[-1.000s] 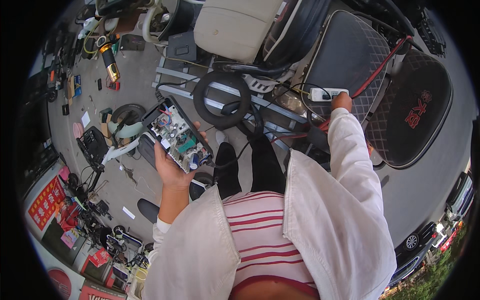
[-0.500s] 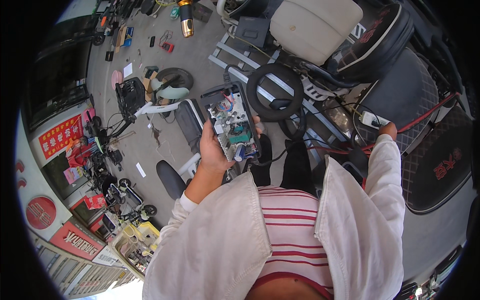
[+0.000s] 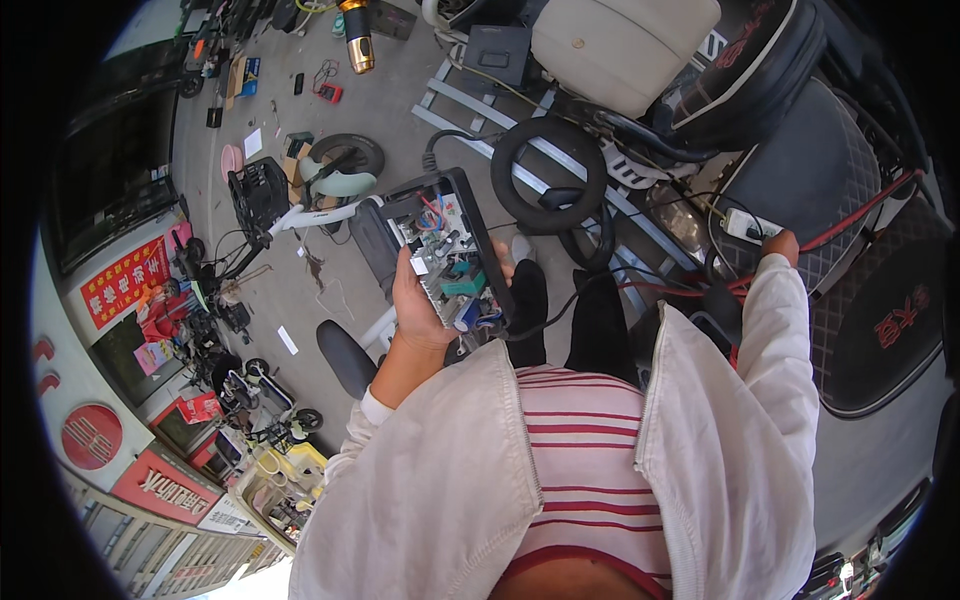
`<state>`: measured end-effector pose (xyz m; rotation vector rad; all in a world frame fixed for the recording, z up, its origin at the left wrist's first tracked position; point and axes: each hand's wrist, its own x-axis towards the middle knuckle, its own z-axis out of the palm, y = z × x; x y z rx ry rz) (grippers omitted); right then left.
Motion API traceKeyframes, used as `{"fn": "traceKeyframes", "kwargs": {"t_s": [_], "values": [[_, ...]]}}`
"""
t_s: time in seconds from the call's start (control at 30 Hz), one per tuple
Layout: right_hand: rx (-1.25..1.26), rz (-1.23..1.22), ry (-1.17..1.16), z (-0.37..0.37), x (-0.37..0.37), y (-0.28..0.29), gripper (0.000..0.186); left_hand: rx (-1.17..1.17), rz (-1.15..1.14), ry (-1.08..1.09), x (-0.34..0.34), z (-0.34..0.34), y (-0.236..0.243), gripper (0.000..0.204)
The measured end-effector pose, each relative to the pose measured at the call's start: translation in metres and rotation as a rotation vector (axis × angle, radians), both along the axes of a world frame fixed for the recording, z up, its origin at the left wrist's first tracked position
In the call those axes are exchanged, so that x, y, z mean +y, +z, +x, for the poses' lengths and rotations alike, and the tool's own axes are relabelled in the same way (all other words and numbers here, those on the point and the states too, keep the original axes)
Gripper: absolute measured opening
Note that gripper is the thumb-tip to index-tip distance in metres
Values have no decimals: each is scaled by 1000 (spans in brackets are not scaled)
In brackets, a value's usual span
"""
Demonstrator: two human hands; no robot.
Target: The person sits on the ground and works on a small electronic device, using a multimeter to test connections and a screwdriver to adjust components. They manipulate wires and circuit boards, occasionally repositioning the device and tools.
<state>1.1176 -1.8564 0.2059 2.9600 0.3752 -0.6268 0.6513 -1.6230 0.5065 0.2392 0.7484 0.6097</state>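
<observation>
My left hand (image 3: 424, 308) is wrapped round an opened charger (image 3: 432, 225), a black case with its circuit board bare. Blue and red wires, a green-taped part and blue cylindrical capacitors show on the board. The fingertips come up along the far side of the case. A black cable leaves its top end and another runs from its lower end to the right. Off to the right, my right hand (image 3: 781, 246) is closed on the near end of a white power strip (image 3: 742, 226), beside a dark quilted seat (image 3: 795, 165); its fingers are partly hidden.
A black tire (image 3: 548, 173) lies on a metal ladder-like frame (image 3: 482, 146) ahead. A scooter with a beige box (image 3: 620, 50) stands front right. Red cables (image 3: 845, 228) cross the right side. A folded scooter (image 3: 330, 212) is at left, near a red meter (image 3: 329, 92) on the ground.
The charger has tilted in my left hand, its top end turning and its upper cable swinging left. My right hand stays at the power strip. The view has shifted slightly.
</observation>
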Motion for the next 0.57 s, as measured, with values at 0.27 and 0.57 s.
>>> {"fn": "traceKeyframes", "kwargs": {"t_s": [0.27,0.57], "values": [[5,-12,11,2,1,-2,23,1,0,0,2,3,3,70],[40,-6,-24,5,-1,-5,32,-10,-13,15,2,3,6,68]]}}
